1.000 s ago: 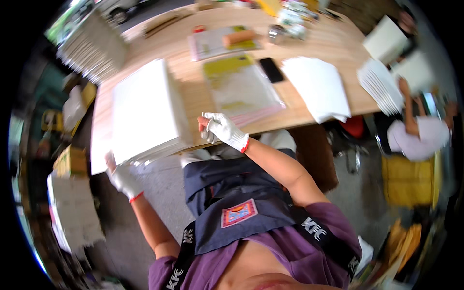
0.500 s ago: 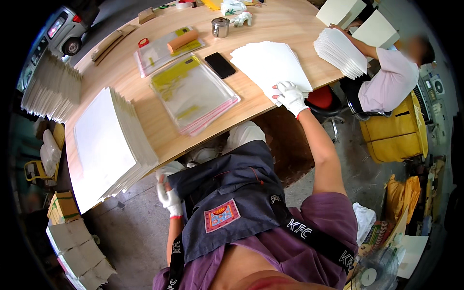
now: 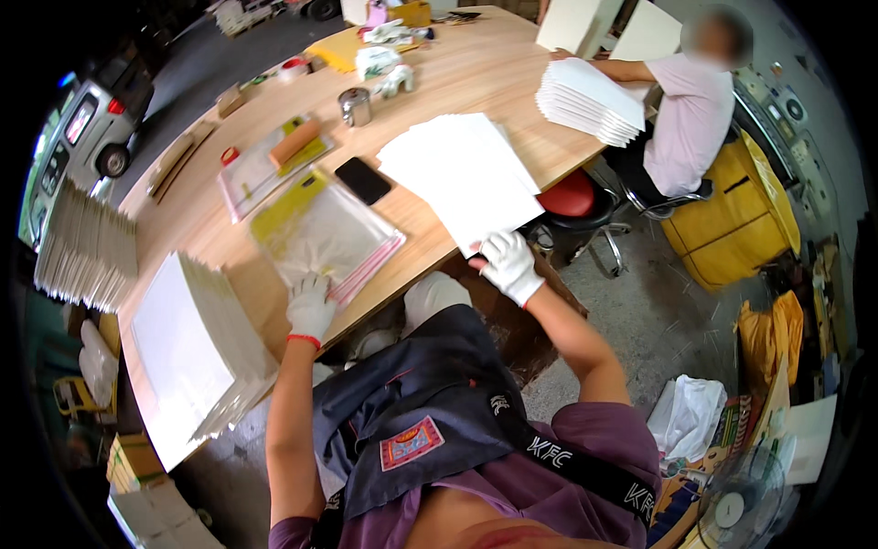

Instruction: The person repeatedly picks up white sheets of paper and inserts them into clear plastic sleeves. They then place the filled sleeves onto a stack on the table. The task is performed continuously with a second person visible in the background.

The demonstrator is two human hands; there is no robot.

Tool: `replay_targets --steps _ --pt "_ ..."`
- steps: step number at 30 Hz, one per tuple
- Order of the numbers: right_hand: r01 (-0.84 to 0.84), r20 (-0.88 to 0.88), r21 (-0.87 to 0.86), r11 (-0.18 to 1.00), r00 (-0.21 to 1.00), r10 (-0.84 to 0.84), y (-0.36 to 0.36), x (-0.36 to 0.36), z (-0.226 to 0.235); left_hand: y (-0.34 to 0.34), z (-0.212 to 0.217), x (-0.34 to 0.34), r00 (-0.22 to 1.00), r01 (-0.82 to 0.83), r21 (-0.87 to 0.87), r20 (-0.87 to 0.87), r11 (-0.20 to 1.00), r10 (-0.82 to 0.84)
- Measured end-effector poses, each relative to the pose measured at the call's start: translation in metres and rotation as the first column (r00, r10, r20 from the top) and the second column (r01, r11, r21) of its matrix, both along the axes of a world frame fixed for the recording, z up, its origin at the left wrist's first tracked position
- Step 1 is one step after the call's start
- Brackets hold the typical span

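Right hand, in a white glove with a red cuff, is at the near corner of the fanned white sheets, which lie just right of the black phone. Its fingers are partly bent over the corner, the thumb toward the phone's side; whether they grip the paper or only touch it, I cannot tell. Left hand, gloved the same way, is on the near side of the phone and to its left. Its fingers are nearly straight, slightly apart, resting on the near edge of the clear plastic bags, with no grip on them to be seen. Those bags lie just left of the phone. Farther left, beyond it, an orange-brown roll sits on more bags; a metal cup stands directly beyond the phone. Well left of the phone, a thick white stack rests on the wooden table. Well to its right sits a co-worker.
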State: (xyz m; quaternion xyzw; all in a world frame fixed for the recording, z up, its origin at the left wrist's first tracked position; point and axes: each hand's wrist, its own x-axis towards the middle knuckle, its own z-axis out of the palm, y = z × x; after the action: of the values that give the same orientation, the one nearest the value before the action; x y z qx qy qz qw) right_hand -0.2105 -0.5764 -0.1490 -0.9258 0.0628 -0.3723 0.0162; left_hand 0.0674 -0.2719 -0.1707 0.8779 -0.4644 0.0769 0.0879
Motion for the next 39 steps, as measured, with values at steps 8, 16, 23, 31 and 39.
replay_targets --steps 8,16,23,31,39 --pt "-0.152 -0.050 0.849 -0.505 0.930 -0.365 -0.040 -0.010 -0.032 -0.007 0.009 0.011 0.990 -0.113 0.140 -0.072 0.984 0.124" --pt "-0.298 0.182 0.904 -0.307 0.917 -0.355 -0.058 0.024 -0.009 0.004 0.007 0.012 0.997 -0.018 0.037 -0.071 0.999 0.020" --pt "-0.379 0.416 0.721 -0.581 0.906 -0.076 0.024 -0.014 0.013 0.003 0.002 0.020 0.984 -0.097 0.155 -0.134 0.983 0.118" --pt "-0.102 0.165 0.744 -0.660 0.986 0.033 0.103 -0.041 -0.004 0.024 -0.025 0.031 0.950 -0.185 -0.085 -0.271 0.979 0.156" --pt "-0.106 0.167 0.780 -0.616 0.985 0.043 0.111 -0.037 0.002 0.032 -0.011 0.024 0.926 -0.232 -0.200 -0.347 0.952 0.152"
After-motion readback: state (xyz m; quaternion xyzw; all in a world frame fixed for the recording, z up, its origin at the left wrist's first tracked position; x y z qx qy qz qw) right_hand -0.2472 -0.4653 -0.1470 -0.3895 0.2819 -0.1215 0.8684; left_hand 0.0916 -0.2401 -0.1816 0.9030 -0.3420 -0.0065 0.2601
